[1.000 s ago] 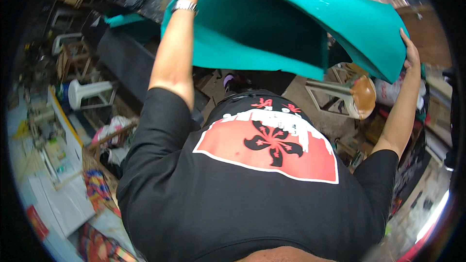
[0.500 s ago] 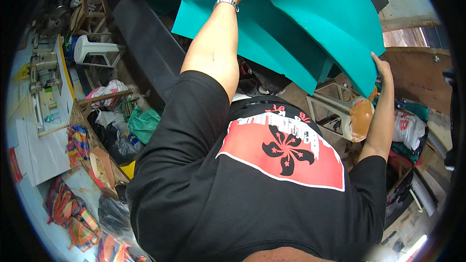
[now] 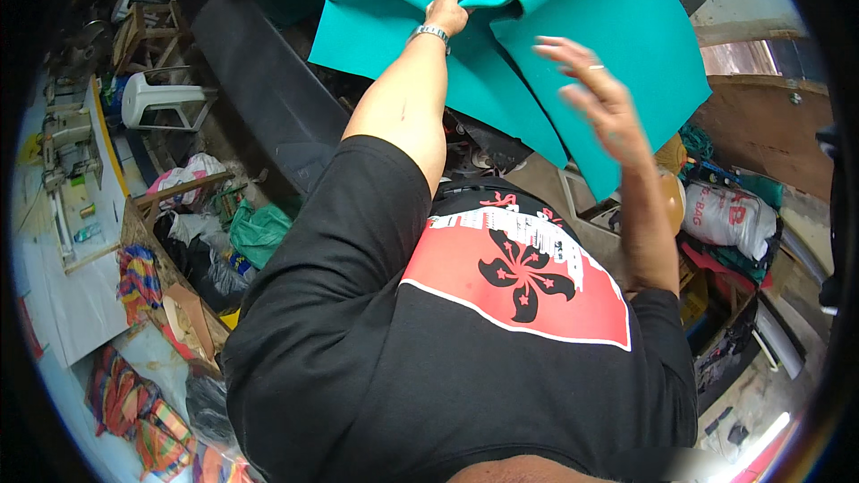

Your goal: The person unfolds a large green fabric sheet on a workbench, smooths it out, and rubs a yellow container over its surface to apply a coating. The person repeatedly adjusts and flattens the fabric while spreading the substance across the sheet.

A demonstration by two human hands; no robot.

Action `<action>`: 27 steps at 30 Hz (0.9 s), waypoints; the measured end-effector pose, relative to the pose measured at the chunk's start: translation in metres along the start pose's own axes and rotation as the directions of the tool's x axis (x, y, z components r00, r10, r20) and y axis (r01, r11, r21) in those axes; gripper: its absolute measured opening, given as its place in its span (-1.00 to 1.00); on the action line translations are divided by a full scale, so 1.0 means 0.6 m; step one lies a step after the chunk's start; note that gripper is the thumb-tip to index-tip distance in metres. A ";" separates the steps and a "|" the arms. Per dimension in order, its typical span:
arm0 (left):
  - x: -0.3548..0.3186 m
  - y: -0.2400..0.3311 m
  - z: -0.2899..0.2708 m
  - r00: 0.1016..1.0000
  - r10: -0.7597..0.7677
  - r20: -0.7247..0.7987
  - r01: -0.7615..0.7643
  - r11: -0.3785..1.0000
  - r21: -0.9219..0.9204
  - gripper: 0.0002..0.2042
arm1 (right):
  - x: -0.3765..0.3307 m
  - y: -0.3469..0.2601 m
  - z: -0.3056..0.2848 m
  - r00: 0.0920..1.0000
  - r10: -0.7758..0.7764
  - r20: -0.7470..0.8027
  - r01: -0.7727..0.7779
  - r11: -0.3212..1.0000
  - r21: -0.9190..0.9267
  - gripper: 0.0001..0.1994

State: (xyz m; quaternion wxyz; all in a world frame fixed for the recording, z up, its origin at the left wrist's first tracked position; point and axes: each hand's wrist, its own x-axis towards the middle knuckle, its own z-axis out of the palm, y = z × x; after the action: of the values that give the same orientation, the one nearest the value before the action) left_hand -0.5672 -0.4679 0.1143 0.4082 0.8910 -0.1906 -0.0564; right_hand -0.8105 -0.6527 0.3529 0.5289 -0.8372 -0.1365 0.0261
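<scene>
At twelve o'clock, clamping one teal sheet with one left hand; at two o'clock, hovering before it with one right hand, fingers apart.

A cluttered sewing workshop, shown by the sewing machine, plaid cloth and large teal sheet.

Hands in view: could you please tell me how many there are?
2: the left hand is on the teal sheet, near a fold; the right hand, blurred, is raised in front of it.
</scene>
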 end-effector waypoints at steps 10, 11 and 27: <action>-0.033 0.003 -0.001 0.996 0.088 0.004 -0.088 0.995 0.051 -0.40 | 0.122 -0.045 0.215 0.959 -0.072 0.275 0.064 0.997 0.041 -0.34; -0.037 0.003 -0.001 0.995 0.098 -0.009 -0.098 0.994 0.052 -0.40 | 0.122 -0.046 0.217 0.955 -0.033 0.296 0.030 0.999 0.014 -0.34; -0.072 0.018 -0.003 0.949 0.239 -0.205 -0.221 0.969 0.107 -0.40 | 0.065 -0.090 0.191 0.922 -0.286 0.262 0.051 0.760 0.648 -0.60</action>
State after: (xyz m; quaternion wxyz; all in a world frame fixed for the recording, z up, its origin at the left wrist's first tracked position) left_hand -0.6098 -0.4564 0.1214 0.3928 0.8798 -0.2496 0.0968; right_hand -0.8054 -0.5201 0.3549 0.7457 -0.5778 -0.2862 0.1680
